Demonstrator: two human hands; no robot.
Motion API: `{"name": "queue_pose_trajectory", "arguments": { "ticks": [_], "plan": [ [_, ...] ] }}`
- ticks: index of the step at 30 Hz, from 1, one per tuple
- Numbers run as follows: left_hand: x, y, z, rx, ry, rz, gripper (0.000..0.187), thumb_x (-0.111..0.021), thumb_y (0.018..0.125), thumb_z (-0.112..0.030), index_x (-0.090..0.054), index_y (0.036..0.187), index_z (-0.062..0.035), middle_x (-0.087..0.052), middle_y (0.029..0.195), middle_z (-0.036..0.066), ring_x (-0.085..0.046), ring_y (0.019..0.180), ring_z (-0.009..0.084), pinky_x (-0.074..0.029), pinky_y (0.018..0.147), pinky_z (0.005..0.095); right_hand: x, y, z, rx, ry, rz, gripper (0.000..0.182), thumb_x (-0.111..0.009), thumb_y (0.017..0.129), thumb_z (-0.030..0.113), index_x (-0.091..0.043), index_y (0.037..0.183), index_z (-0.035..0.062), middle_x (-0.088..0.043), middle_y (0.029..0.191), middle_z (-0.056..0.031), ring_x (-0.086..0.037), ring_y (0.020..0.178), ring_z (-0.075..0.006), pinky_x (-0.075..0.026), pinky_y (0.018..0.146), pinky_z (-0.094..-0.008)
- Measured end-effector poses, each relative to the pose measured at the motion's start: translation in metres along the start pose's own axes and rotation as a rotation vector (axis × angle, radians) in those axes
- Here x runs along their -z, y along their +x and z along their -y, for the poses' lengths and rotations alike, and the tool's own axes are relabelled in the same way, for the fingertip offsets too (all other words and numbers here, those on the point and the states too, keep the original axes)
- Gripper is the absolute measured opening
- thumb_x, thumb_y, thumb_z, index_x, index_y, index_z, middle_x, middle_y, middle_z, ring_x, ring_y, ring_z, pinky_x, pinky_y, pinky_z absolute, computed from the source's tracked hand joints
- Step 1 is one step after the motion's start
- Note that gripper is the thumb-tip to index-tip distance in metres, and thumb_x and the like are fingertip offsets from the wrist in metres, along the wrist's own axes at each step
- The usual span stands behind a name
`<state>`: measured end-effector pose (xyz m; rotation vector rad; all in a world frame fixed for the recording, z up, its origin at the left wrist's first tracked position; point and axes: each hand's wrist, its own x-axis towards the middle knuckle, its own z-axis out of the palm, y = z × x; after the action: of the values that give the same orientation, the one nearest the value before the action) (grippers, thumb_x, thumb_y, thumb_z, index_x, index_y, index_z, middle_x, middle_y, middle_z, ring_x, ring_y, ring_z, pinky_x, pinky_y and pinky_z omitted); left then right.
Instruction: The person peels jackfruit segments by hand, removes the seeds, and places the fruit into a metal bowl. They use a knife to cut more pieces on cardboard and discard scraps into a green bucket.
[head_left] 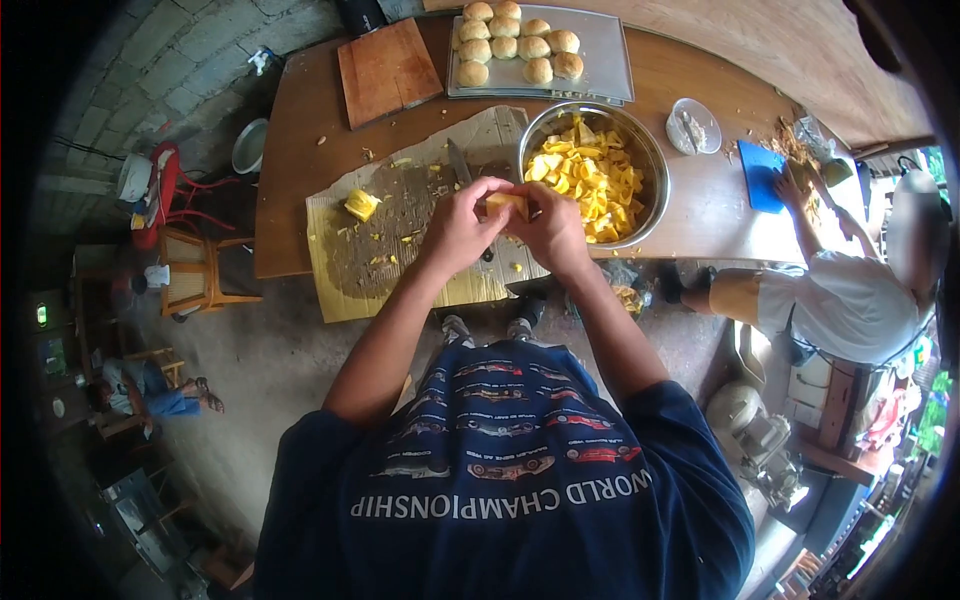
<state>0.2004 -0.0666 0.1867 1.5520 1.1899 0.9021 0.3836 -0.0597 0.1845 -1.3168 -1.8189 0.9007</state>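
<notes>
From where I'm standing, the wooden worktop (285, 205) gives plenty of room, and the work is rightly held over the cardboard sheet (325, 240), where any bits that drop can be gathered. The steel bowl (663, 190) stands just beside the right grip (555, 228), a short reach away. Both that and the left grip (463, 222) are nearly closed, thumbs and fingertips meeting around one yellow piece (507, 204), held above the cardboard between the knife and the bowl. I'd say it wants a light pinch: the flesh looks soft and probably slippery, so small turns with the thumbs should serve better than squeezing. The knife (459, 162) lies partly under the hands, so I'd slide it well aside first.

Now the counts, biggest downward. One worktop, one cardboard sheet; one metal tray (608, 65) bearing twelve buns (537, 70), as I make it; one steel bowl; one wooden board (388, 70); one blue board (761, 175), with a co-worker's hands at it; one small clear bowl (680, 142); one knife. One yellow chunk (361, 205) lies on the cardboard, one piece is in the fingers, and the yellow pieces (585, 180) heaped in the steel bowl overlap too much to number.
</notes>
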Motion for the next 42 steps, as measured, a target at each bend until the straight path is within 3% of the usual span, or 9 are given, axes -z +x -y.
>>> {"name": "queue_pose_trajectory", "arguments": {
  "ticks": [1, 11, 13, 15, 22, 24, 30, 37, 42],
  "plan": [
    [0.004, 0.001, -0.006, -0.005, 0.051, -0.014, 0.030, -0.065, 0.099, -0.003, -0.065, 0.129, -0.0014, -0.074, 0.116, 0.011, -0.073, 0.100, 0.0160, -0.060, 0.084, 0.0296, -0.001, 0.001, 0.004, 0.017, -0.012, -0.012, 0.034, -0.084, 0.083, 0.022, -0.071, 0.109, 0.0040, -0.073, 0.095, -0.0206, -0.073, 0.086, -0.0391, -0.058, 0.076, -0.0428],
    [-0.005, 0.012, 0.029, 0.054, 0.033, -0.227, 0.021, -0.067, 0.091, -0.003, -0.071, 0.111, 0.0002, -0.077, 0.104, 0.009, -0.072, 0.092, 0.0125, -0.057, 0.079, 0.0277, -0.023, 0.007, 0.003, -0.020, -0.044, -0.077, 0.032, -0.083, 0.083, 0.020, -0.071, 0.108, 0.0042, -0.075, 0.094, -0.0194, -0.074, 0.086, -0.0363, -0.059, 0.076, -0.0417],
    [-0.006, 0.015, 0.047, 0.063, -0.077, -0.236, 0.019, -0.065, 0.093, -0.003, -0.071, 0.111, -0.0008, -0.077, 0.104, 0.007, -0.071, 0.092, 0.0121, -0.058, 0.079, 0.0277, -0.027, 0.009, -0.003, -0.017, 0.006, -0.109, 0.029, -0.080, 0.086, 0.014, -0.074, 0.111, 0.0016, -0.076, 0.089, -0.0153, -0.075, 0.079, -0.0232, -0.058, 0.073, -0.0344],
    [-0.005, 0.014, 0.061, 0.070, -0.184, -0.243, 0.018, -0.063, 0.095, -0.002, -0.071, 0.111, -0.0017, -0.077, 0.104, 0.006, -0.071, 0.092, 0.0118, -0.059, 0.080, 0.0277, -0.028, 0.010, -0.005, -0.067, 0.042, -0.104, 0.028, -0.078, 0.088, 0.014, -0.074, 0.112, 0.0014, -0.076, 0.088, -0.0146, -0.075, 0.078, -0.0220, -0.058, 0.073, -0.0338],
    [0.010, 0.006, 0.051, 0.195, -0.612, -0.219, 0.020, -0.057, 0.106, -0.008, -0.060, 0.125, -0.0028, -0.066, 0.128, 0.008, -0.069, 0.105, 0.0171, -0.065, 0.087, 0.0372, -0.028, 0.023, 0.004, -0.074, 0.032, -0.102, 0.028, -0.076, 0.088, 0.007, -0.072, 0.115, 0.0022, -0.076, 0.097, -0.0172, -0.075, 0.083, -0.0258, -0.059, 0.078, -0.0339],
    [0.015, 0.003, 0.045, 0.366, -0.563, -0.229, 0.027, -0.057, 0.104, -0.005, -0.056, 0.131, -0.0054, -0.065, 0.122, 0.008, -0.069, 0.107, 0.0188, -0.065, 0.089, 0.0385, -0.033, 0.026, -0.002, 0.026, 0.133, -0.088, 0.027, -0.071, 0.097, 0.011, -0.071, 0.122, 0.0022, -0.077, 0.109, -0.0124, -0.074, 0.089, -0.0178, -0.058, 0.080, -0.0308],
    [0.029, -0.008, 0.048, 0.232, -0.725, -0.267, 0.032, -0.057, 0.101, 0.000, -0.055, 0.132, -0.0039, -0.063, 0.120, 0.011, -0.068, 0.110, 0.0211, -0.064, 0.095, 0.0416, -0.046, 0.031, -0.005, -0.122, 0.871, -0.022, 0.026, -0.062, 0.105, 0.009, -0.062, 0.128, -0.0028, -0.070, 0.129, -0.0114, -0.069, 0.108, -0.0178, -0.056, 0.095, -0.0318],
    [0.050, -0.013, 0.066, 0.262, -0.813, -0.316, 0.021, -0.060, 0.100, 0.000, -0.063, 0.121, 0.0012, -0.065, 0.120, 0.011, -0.069, 0.109, 0.0222, -0.063, 0.097, 0.0423, -0.063, 0.038, -0.028, -0.405, 1.021, 0.101, 0.021, -0.064, 0.104, 0.011, -0.063, 0.118, -0.0035, -0.072, 0.102, -0.0084, -0.070, 0.088, -0.0137, -0.062, 0.083, -0.0324],
    [0.053, -0.021, 0.090, 0.348, -0.935, -0.326, 0.020, -0.061, 0.100, -0.007, -0.064, 0.119, -0.0026, -0.069, 0.113, 0.011, -0.070, 0.101, 0.0207, -0.064, 0.084, 0.0353, -0.094, 0.041, -0.033, -0.483, 0.990, -0.066, 0.020, -0.067, 0.099, 0.012, -0.065, 0.114, -0.0018, -0.069, 0.093, -0.0047, -0.065, 0.076, -0.0118, -0.062, 0.070, -0.0314]
  ]
}}
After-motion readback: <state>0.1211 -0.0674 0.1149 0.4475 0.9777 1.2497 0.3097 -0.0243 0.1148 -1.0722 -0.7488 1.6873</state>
